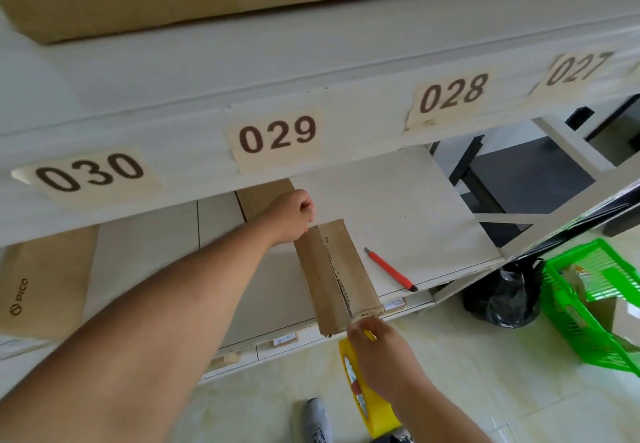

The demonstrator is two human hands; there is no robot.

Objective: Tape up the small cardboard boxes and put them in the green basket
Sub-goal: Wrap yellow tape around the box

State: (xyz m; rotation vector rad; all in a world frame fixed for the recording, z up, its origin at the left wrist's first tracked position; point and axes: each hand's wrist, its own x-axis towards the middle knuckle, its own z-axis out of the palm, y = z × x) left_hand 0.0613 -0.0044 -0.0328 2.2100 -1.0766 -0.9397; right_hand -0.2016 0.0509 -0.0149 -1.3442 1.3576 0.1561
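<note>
Head view: nearest, the right hand [381,356] grips the yellow tape roll [360,397] just off the shelf's [398,207] front edge, touching the box's [337,273] near end. Box lies on the front edge, seam seemingly not fully taped. Farther in, the left hand [291,215], curled, pins its far end. Green basket [588,311] waits right, some contents inside.

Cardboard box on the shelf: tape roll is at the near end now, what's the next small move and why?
Probably cut or tear the tape at the near end and press it down. The right hand holds the yellow tape roll just below the cardboard box; the left hand steadies its far end. The red utility knife lies on the shelf beside the box, within easy reach.
</note>
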